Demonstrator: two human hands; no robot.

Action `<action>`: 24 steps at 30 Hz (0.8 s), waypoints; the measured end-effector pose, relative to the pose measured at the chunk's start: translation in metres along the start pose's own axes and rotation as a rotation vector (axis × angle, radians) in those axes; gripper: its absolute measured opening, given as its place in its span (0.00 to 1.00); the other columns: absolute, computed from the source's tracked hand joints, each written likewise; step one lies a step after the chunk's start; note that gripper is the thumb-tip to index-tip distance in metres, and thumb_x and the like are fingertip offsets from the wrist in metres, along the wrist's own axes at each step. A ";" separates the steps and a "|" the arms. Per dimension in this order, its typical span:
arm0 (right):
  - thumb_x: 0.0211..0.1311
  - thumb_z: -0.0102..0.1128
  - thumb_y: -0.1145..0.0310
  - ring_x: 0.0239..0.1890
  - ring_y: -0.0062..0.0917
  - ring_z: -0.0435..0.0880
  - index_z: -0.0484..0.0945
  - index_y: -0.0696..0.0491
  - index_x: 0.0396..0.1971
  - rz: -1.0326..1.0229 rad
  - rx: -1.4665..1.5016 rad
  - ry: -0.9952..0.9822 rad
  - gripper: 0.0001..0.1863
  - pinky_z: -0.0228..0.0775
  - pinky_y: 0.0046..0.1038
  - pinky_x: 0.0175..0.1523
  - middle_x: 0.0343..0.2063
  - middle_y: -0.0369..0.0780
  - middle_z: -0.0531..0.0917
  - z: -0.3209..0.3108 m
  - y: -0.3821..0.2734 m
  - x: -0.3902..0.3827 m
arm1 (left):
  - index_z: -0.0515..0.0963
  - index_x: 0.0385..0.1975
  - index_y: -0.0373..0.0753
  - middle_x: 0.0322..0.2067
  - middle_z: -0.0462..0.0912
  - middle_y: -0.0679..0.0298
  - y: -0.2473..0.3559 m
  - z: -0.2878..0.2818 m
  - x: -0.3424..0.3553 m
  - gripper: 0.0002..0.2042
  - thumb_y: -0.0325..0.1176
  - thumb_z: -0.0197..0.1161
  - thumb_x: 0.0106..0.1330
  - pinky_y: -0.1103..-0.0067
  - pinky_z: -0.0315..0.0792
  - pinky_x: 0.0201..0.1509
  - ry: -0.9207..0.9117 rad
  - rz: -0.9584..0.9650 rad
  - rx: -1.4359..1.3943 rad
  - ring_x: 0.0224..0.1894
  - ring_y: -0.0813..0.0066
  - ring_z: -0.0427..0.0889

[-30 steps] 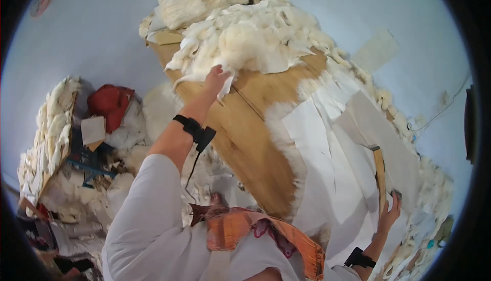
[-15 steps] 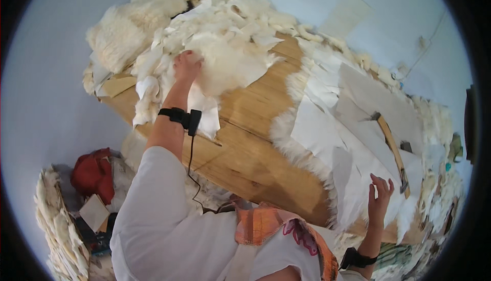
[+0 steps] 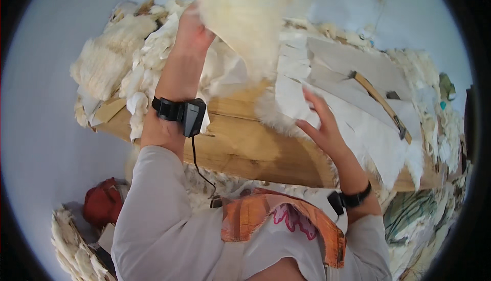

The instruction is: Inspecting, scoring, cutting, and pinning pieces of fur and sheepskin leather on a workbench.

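A cream fur pelt (image 3: 245,20) hangs raised above the table, blurred by motion. Its left edge is gripped by my left hand (image 3: 195,28), whose fingertips are partly hidden behind the fur. My right hand (image 3: 325,125) is over the near-left part of a white hide (image 3: 353,122), thumb and fingers apart, with nothing in it. On that hide, to the right, lies a long wooden-handled tool (image 3: 381,102) with dark metal at its ends. The hide's fluffy fringe (image 3: 268,107) borders the bare wood.
The wooden tabletop (image 3: 240,143) runs across the middle. Piled fur scraps (image 3: 112,56) cover its far left, and more pelts (image 3: 434,107) lie along the right end. A small dark block (image 3: 393,95) sits beside the tool. Below left is a red bag (image 3: 102,201) near stacked hides (image 3: 71,245).
My left hand has lifted the fur pelt off the pile, up and toward me. My right hand has moved left and farther over the white hide.
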State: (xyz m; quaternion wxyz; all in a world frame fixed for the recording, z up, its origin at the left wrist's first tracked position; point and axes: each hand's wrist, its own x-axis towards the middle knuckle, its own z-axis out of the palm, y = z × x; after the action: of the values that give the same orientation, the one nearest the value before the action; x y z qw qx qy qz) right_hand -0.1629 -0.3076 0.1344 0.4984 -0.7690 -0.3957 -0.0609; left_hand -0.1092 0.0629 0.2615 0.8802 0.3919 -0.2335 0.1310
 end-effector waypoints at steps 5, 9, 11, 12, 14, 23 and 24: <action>0.50 0.69 0.74 0.59 0.43 0.77 0.65 0.53 0.70 -0.103 -0.032 0.462 0.43 0.68 0.38 0.65 0.56 0.49 0.78 0.021 -0.004 0.049 | 0.77 0.50 0.38 0.48 0.83 0.61 -0.011 0.059 0.006 0.10 0.32 0.52 0.76 0.71 0.77 0.57 -0.114 0.145 -0.144 0.52 0.65 0.82; 0.54 0.58 0.78 0.53 0.41 0.83 0.69 0.53 0.66 0.105 -0.206 0.403 0.35 0.71 0.36 0.62 0.48 0.49 0.84 -0.028 0.005 0.042 | 0.77 0.46 0.38 0.45 0.82 0.62 -0.016 0.076 -0.024 0.08 0.30 0.52 0.75 0.72 0.79 0.51 0.369 0.463 0.214 0.47 0.67 0.83; 0.55 0.55 0.81 0.52 0.40 0.84 0.71 0.53 0.64 -0.384 -0.365 0.624 0.32 0.72 0.34 0.60 0.49 0.47 0.85 -0.069 0.008 0.030 | 0.77 0.44 0.38 0.43 0.82 0.62 -0.026 0.074 -0.044 0.07 0.30 0.52 0.75 0.73 0.80 0.48 0.442 0.501 0.576 0.45 0.69 0.83; 0.55 0.54 0.82 0.54 0.39 0.83 0.73 0.53 0.63 -0.313 -0.358 0.504 0.32 0.72 0.33 0.60 0.52 0.46 0.84 -0.097 0.007 0.012 | 0.78 0.46 0.38 0.45 0.82 0.60 -0.035 0.069 -0.062 0.08 0.30 0.53 0.75 0.72 0.79 0.51 0.379 0.451 0.920 0.47 0.66 0.83; 0.55 0.55 0.83 0.55 0.38 0.82 0.75 0.53 0.61 -0.250 -0.412 0.255 0.30 0.72 0.32 0.60 0.55 0.45 0.83 -0.146 0.011 -0.019 | 0.79 0.47 0.37 0.45 0.83 0.56 -0.046 0.053 -0.104 0.09 0.31 0.55 0.74 0.70 0.77 0.54 0.144 0.390 1.478 0.49 0.62 0.83; 0.58 0.68 0.72 0.60 0.41 0.76 0.80 0.43 0.59 0.340 -0.627 -0.212 0.26 0.66 0.40 0.66 0.57 0.40 0.80 -0.109 0.054 -0.205 | 0.78 0.54 0.42 0.55 0.78 0.54 -0.141 -0.003 -0.282 0.21 0.28 0.71 0.59 0.66 0.69 0.66 -0.471 -0.380 1.522 0.61 0.51 0.74; 0.58 0.68 0.72 0.60 0.42 0.76 0.80 0.44 0.58 0.311 -0.613 -0.193 0.25 0.66 0.40 0.66 0.56 0.41 0.80 -0.099 0.058 -0.219 | 0.78 0.54 0.42 0.55 0.78 0.55 -0.147 -0.008 -0.290 0.21 0.28 0.71 0.59 0.65 0.69 0.65 -0.469 -0.348 1.558 0.60 0.52 0.75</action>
State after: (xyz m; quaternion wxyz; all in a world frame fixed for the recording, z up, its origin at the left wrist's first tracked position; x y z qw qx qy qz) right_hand -0.2432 -0.5194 0.0352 0.2081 -0.9360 -0.2825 -0.0270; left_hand -0.2940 -0.0421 0.0157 0.2933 0.9366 -0.1893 0.0321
